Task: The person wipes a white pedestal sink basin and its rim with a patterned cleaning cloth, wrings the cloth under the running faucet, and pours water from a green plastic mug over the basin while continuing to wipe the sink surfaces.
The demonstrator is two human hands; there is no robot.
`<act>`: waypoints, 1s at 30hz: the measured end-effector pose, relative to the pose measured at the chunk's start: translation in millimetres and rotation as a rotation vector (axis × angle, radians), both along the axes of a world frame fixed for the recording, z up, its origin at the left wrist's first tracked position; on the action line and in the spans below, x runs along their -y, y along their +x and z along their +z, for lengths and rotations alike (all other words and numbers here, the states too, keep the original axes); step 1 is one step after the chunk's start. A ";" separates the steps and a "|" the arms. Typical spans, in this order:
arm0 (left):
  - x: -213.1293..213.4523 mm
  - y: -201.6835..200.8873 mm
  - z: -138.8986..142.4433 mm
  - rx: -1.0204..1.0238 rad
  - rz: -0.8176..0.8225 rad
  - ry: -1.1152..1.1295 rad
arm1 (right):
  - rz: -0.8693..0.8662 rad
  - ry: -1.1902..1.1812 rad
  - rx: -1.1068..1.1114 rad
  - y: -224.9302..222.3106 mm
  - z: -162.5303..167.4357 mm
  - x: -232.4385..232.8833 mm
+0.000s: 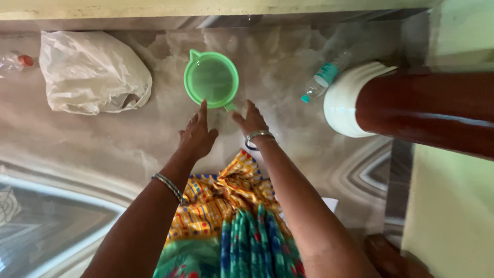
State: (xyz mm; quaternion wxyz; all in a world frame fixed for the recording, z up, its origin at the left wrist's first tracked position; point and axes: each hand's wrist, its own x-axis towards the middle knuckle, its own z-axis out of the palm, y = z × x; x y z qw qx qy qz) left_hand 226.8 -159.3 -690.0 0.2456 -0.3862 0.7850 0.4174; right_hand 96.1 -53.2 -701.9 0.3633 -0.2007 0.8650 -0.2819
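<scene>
A green jug (211, 80) is set on the marble floor (128, 139), far of centre, seen from above; its contents cannot be made out. The left hand (197, 136) is spread open with fingertips at the jug's near rim; nothing is gripped. The right hand (250, 121) is open beside the handle, holding nothing; contact cannot be confirmed. A white bag (92, 72) is located to the left, well apart. A clear bottle (325, 77) lies to the right, near a red pillar (427, 110) on a white base (342, 100). Patterned cloth (226, 221) is cut off at the near edge.
</scene>
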 end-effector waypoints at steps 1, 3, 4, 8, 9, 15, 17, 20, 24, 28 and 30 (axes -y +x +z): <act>6.1 -7.9 -8.5 0.018 -0.009 -0.005 | -0.054 -0.026 0.026 -4.8 -2.4 14.2; 14.3 -14.6 -25.0 0.048 -0.040 -0.018 | -0.158 -0.080 0.118 -4.7 -7.6 33.6; 16.9 -17.7 -31.8 0.057 -0.062 -0.029 | -0.207 -0.111 0.180 -4.4 -11.2 40.5; 6.4 -10.3 -56.4 -0.035 0.054 -0.023 | -0.313 -0.250 0.452 2.7 -33.3 38.1; 1.0 -5.1 -60.0 -0.044 0.058 -0.027 | -0.365 -0.274 0.489 6.1 -39.3 32.7; -71.4 47.1 -58.4 -0.333 0.192 0.007 | -0.519 -0.337 0.474 49.7 -65.9 -41.5; -104.5 71.1 -47.2 -0.215 0.137 0.017 | -0.610 -0.148 0.454 76.3 -64.5 -76.3; -156.0 117.0 -13.3 -0.231 0.137 0.055 | -0.568 -0.086 0.371 121.8 -43.3 -135.4; -205.8 152.5 31.7 -0.173 0.018 0.040 | -0.711 -0.082 0.501 170.6 10.5 -204.7; -222.2 136.9 89.5 -0.165 0.009 0.158 | -0.828 -0.024 0.519 183.6 91.0 -241.5; -213.8 112.0 127.4 -0.209 -0.016 0.183 | -0.860 -0.034 0.531 181.6 137.8 -238.0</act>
